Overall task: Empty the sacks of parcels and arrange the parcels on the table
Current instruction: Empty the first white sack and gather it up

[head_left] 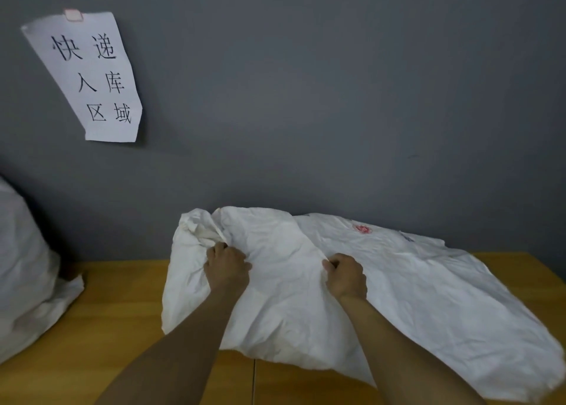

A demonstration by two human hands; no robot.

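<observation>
Two hands grip one white sack [428, 297] that lies crumpled on its side on the wooden table [122, 328], its far edge against the grey wall [337, 98]. The left hand [226, 266] is clenched on a bunched fold near the sack's gathered left end, and the right hand [346, 277] pinches a raised crease near its middle; the rest of the cloth spreads out flat to the right and toward the near table edge. A small red mark [361, 228] is printed on the sack's upper right part, beyond the right hand. What the sack holds is hidden by the cloth. Well apart at the left edge of the view stands a second sack [24, 266], bulky and white, resting on the same table against the wall. Above it a paper sign [88, 76] with handwritten characters hangs tilted on the wall, fixed by a strip of tape [73, 15] at its top. Both forearms are bare and reach forward from the bottom of the view, knuckles up, with the wrists over the near half of the sack.
</observation>
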